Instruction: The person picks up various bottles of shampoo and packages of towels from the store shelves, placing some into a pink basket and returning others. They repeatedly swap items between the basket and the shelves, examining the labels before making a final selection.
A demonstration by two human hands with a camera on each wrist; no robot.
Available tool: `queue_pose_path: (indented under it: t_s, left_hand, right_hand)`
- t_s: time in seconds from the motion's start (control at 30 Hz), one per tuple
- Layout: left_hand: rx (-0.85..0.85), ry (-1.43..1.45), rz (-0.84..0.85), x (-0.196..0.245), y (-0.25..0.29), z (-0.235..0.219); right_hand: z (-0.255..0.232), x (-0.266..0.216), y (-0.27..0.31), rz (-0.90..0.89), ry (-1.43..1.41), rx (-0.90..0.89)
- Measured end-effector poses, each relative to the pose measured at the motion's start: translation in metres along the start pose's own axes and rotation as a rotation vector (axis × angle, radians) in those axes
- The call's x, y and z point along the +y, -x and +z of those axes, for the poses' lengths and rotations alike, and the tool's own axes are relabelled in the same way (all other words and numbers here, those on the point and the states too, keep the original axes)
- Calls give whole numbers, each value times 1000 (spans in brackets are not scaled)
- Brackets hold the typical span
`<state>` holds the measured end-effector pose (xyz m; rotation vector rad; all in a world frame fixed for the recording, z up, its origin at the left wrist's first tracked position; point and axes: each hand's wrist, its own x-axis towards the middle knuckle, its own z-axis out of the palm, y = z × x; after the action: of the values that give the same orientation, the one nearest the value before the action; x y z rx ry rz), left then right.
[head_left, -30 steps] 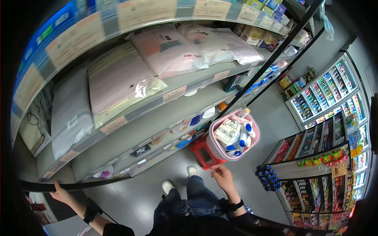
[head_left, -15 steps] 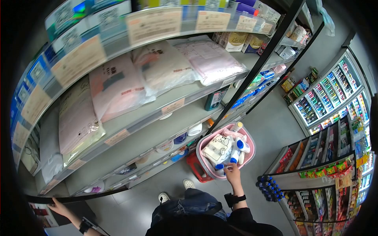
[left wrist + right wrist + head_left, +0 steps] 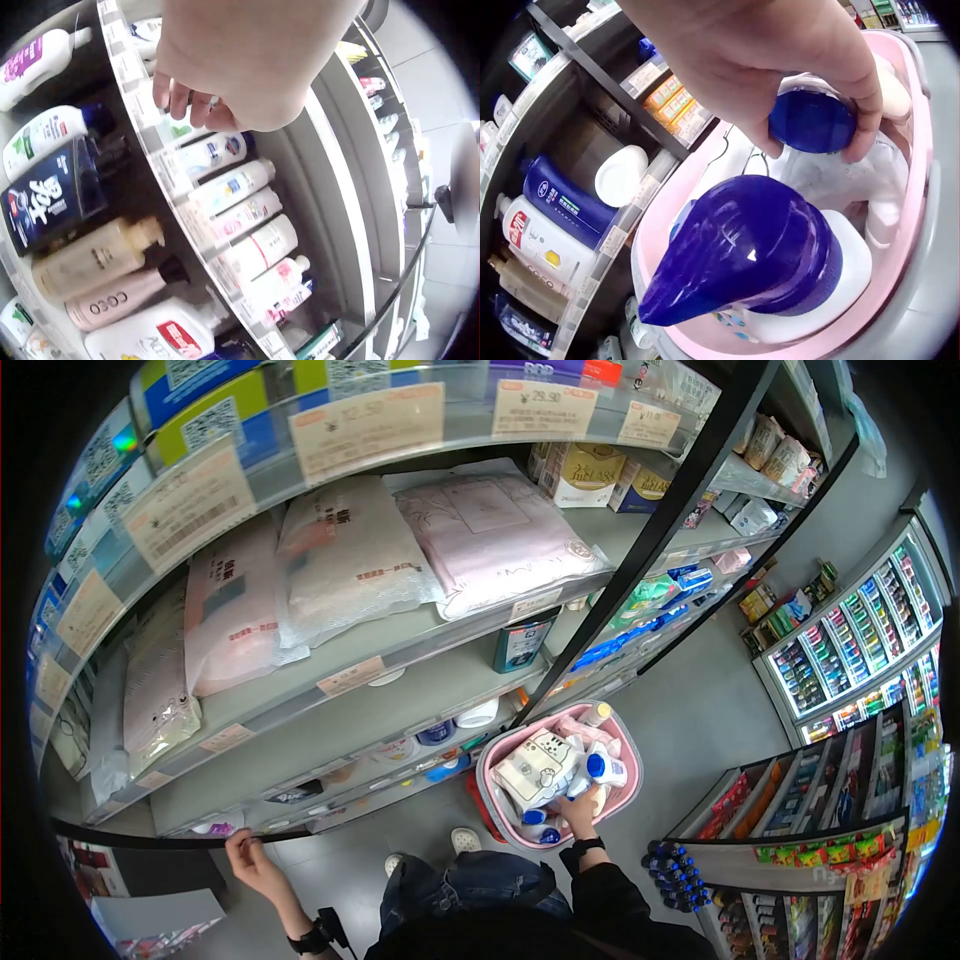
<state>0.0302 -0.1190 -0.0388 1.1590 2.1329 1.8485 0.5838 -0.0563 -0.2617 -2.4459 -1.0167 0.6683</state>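
Blue-capped bottle [image 3: 812, 121] sits inside the pink basket [image 3: 634, 775], toward five o'clock in the head view, under the right hand [image 3: 578, 815]. That hand pinches the bottle's dark blue cap at its sides, fingertips on opposite edges with the cap between them. Most of the bottle's body is hidden, so how it leans is hard to tell.

In the right wrist view, a large blue spout [image 3: 742, 247] on a white container [image 3: 855, 262] lies at seven o'clock from the pinched cap. In the head view, a cloth pouch [image 3: 533, 768] printed with a cat's face fills the basket's ten o'clock side. A bottle with a pale yellow cap [image 3: 597, 713] stands at one o'clock, and a white bottle with a blue top [image 3: 605, 768] lies at three.

Outside the basket, a red stool [image 3: 482, 807] shows at eight o'clock. The left hand [image 3: 258, 868] is well apart, between eight and nine o'clock, near the lower shelf edge. Its fingers are loosely bent, side by side, and hold nothing; whether they touch the edge, I cannot tell.

From ten to eleven o'clock, wrapped soft packages [image 3: 495, 540] lie on a gray shelf [image 3: 420, 640]. A drinks cooler [image 3: 860, 625] stands at two o'clock and snack racks [image 3: 800, 800] at about three to four.
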Motion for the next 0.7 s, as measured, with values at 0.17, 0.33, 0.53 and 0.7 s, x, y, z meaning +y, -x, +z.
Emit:
queue_pose_path:
  t_s: [0.17, 0.33, 0.53, 0.7]
  left_hand:
    - [-143, 55, -4, 22, 30, 57]
    - [-265, 26, 62, 56, 47, 94]
    - [-441, 40, 59, 101, 67, 117]
    - [-584, 53, 29, 112, 81, 127]
  right_hand:
    - [-9, -3, -4, 51, -36, -129]
    - [-35, 1, 4, 58, -134, -186]
    - [-161, -62, 48, 244, -445, -557]
    - [-208, -83, 61, 187, -606, -818]
